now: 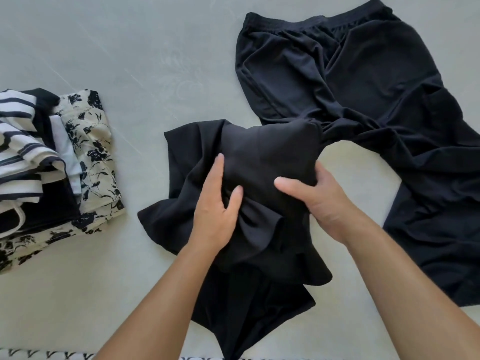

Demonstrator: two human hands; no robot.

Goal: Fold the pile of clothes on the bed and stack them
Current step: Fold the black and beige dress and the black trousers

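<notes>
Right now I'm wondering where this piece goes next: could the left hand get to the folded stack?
Probably yes. The left hand would have to let go of the black garment first; bare bed lies between it and the stack, with nothing in between.

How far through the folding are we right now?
Done: a stack of folded striped, black and floral-print clothes sits at the left of the pale bed sheet. In hand: the left hand and right hand both grip a bunched black ruffled garment, not yet flat or folded. Left: the black elastic-waist trousers lie spread out, unfolded, at the right; both pieces then go on the stack.
</notes>
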